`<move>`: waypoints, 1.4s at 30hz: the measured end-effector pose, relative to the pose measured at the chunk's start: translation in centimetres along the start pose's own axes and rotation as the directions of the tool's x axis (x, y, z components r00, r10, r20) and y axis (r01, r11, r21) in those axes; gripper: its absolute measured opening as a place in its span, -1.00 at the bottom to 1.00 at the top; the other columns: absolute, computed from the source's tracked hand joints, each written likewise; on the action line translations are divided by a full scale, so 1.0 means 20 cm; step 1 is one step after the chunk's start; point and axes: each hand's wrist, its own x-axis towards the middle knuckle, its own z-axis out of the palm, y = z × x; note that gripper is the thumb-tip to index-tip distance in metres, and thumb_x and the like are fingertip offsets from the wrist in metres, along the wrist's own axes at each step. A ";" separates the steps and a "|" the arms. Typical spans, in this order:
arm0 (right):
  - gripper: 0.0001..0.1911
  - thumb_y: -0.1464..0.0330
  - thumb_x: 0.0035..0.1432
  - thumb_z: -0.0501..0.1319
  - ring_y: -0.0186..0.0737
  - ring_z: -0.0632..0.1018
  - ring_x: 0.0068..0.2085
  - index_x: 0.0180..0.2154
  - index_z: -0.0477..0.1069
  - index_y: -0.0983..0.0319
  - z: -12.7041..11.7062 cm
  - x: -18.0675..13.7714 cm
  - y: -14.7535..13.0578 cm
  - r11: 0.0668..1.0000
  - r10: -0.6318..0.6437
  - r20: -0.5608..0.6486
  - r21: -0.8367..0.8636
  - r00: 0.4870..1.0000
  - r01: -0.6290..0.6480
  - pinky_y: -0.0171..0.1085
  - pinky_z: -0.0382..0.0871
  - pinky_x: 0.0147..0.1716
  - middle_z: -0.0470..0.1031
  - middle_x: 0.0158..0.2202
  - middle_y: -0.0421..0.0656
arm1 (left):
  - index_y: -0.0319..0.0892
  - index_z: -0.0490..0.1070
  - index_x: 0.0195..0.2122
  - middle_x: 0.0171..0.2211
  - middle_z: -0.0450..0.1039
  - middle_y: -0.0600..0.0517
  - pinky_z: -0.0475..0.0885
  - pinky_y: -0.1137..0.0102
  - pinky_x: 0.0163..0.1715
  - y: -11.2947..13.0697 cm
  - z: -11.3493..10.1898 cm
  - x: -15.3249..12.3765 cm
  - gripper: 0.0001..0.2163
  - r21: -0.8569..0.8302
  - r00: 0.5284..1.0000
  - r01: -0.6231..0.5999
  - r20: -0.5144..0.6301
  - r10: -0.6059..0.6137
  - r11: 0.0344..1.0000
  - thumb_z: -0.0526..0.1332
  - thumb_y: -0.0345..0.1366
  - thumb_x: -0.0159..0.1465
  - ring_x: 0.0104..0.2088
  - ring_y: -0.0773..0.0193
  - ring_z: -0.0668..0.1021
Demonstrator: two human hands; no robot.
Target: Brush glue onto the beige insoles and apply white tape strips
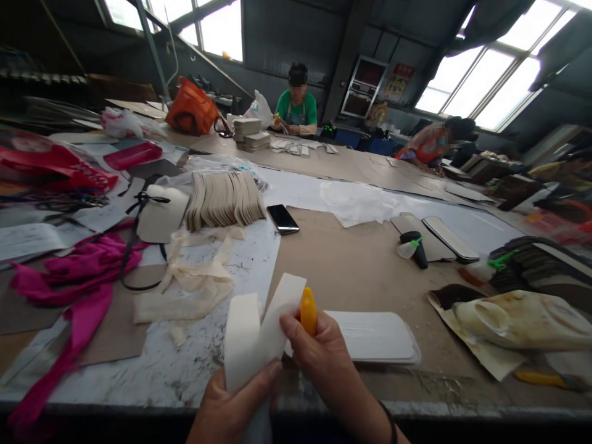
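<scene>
My left hand (238, 398) is closed round the lower part of some white flat strips (243, 333), which stand upright and fan apart at the top. In my right hand (319, 351) is a tool with a yellow handle (308, 311); its working end is hidden by the fingers. The thumb and fingertips of that hand also press on the right-hand white strip (287, 302). Behind my right wrist lies a pile of white pieces with rounded corners (379, 336) on a brown board (333, 265).
A black phone (283, 219) lies beyond my hands, beside a row of curved beige pieces (226, 200). Magenta cloth (92, 265) and cream cloth scraps (194, 271) are at left. A stained glove-like item (513, 320) and small bottle (409, 248) lie right. Other people sit across the table.
</scene>
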 end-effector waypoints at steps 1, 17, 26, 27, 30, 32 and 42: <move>-0.55 -0.03 0.02 0.29 -0.44 0.12 -0.63 -0.50 0.28 0.20 -0.01 -0.01 -0.01 1.000 -0.024 -0.023 0.002 0.999 0.024 -0.41 0.00 -0.70 0.13 -0.65 -0.37 | -0.19 0.45 -0.68 -0.75 0.38 0.07 0.26 0.43 -0.59 -0.02 0.00 -0.01 -0.55 0.007 1.000 0.011 0.009 -0.012 1.000 0.50 0.10 -0.28 -0.66 0.32 0.38; -0.70 0.14 0.21 0.18 -0.27 0.39 -0.52 -0.46 0.46 0.17 -0.64 -0.26 -0.32 0.766 0.107 0.208 -0.641 0.972 0.053 -0.35 0.31 -0.54 0.41 -0.54 -0.22 | -0.25 0.56 -0.29 -0.58 0.50 0.07 0.42 0.35 -0.44 -0.02 0.01 0.18 -0.53 0.176 0.994 -0.088 -0.044 0.097 0.980 0.45 -0.02 -0.16 -0.49 0.18 0.51; -0.79 0.34 0.20 0.25 -0.37 0.31 -0.54 -0.48 0.38 0.21 -0.44 0.13 -0.24 0.484 0.326 0.354 -0.859 0.876 0.167 -0.40 0.06 -0.55 0.34 -0.57 -0.33 | -0.21 0.53 -0.24 -0.35 0.65 -0.04 0.52 0.33 -0.28 0.00 0.06 0.22 -0.58 0.186 0.999 -0.008 -0.032 0.014 0.982 0.44 -0.19 -0.15 -0.28 0.05 0.64; -0.81 0.35 0.20 0.26 -0.36 0.32 -0.54 -0.47 0.40 0.21 -0.43 0.16 -0.22 0.439 0.337 0.348 -0.880 0.875 0.182 -0.39 0.05 -0.54 0.36 -0.57 -0.31 | -0.21 0.53 -0.25 -0.36 0.64 -0.03 0.53 0.34 -0.28 0.00 0.06 0.22 -0.59 0.184 0.999 0.001 -0.039 0.006 0.983 0.43 -0.20 -0.15 -0.29 0.07 0.64; -0.87 0.36 0.19 0.27 -0.30 0.39 -0.49 -0.42 0.47 0.21 -0.41 0.23 -0.18 0.311 0.348 0.345 -0.920 0.872 0.240 -0.36 0.05 -0.52 0.45 -0.53 -0.24 | -0.22 0.54 -0.30 -0.45 0.61 -0.01 0.53 0.33 -0.30 0.01 0.07 0.22 -0.63 0.191 0.999 0.018 -0.050 -0.009 0.981 0.42 -0.18 -0.15 -0.32 0.07 0.63; -0.89 0.33 0.20 0.27 -0.24 0.46 -0.45 -0.38 0.50 0.20 -0.41 0.25 -0.17 0.241 0.364 0.346 -0.932 0.865 0.272 -0.34 0.05 -0.51 0.51 -0.49 -0.19 | -0.20 0.54 -0.33 -0.46 0.60 0.00 0.54 0.32 -0.30 0.02 0.07 0.22 -0.64 0.192 0.998 0.024 -0.062 -0.013 0.981 0.41 -0.17 -0.17 -0.31 0.05 0.63; -0.84 0.26 0.26 0.23 -0.09 0.59 -0.32 -0.24 0.55 0.19 -0.38 0.25 -0.17 0.092 0.409 0.348 -0.935 0.843 0.342 -0.32 0.09 -0.49 0.63 -0.36 -0.07 | -0.18 0.52 -0.37 -0.74 0.37 0.14 0.46 0.33 -0.44 0.06 0.06 0.25 -0.63 0.359 1.000 0.020 -0.028 -0.010 0.933 0.40 -0.06 -0.15 -0.49 0.07 0.56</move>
